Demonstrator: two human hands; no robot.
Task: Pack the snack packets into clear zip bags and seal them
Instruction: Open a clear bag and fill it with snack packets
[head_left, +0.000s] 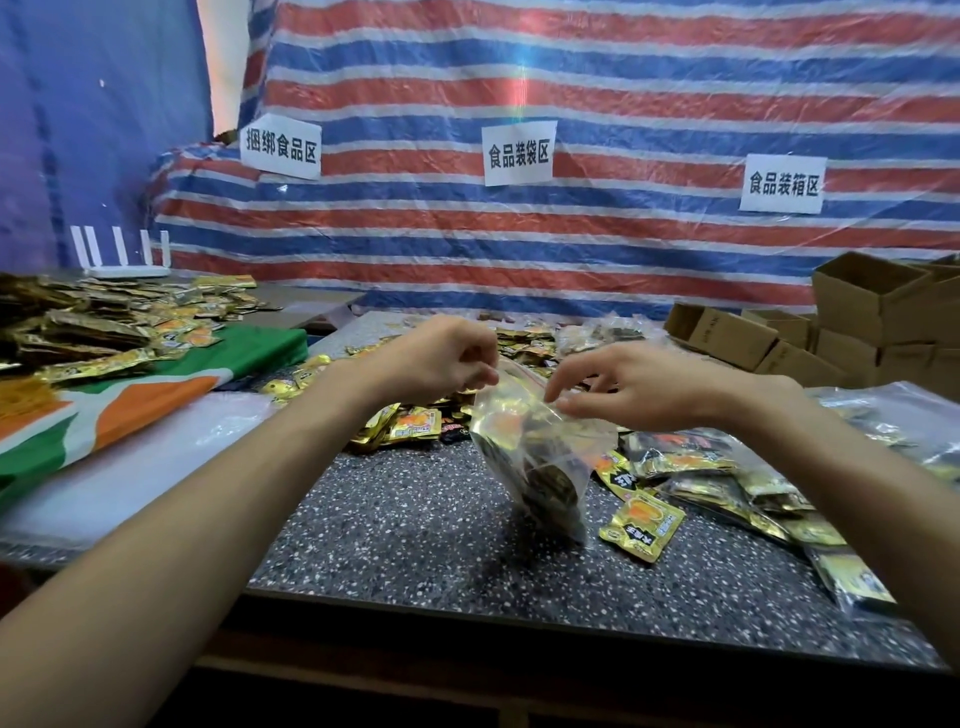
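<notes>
Far left on the striped tarp (623, 78), a white paper sign (280, 147) printed in black characters: 捆绑食品区; far centre on the same tarp, a second white sheet (519, 154): 食品装袋区; far right, set slightly lower, a third sheet (783, 184): 食品装箱区; on the gold snack packet (641, 525) lying near right on the table (415, 545), black and orange print, too blurred to read; on the cardboard boxes (878, 312) at far right, faint dark marks, not legible.
</notes>
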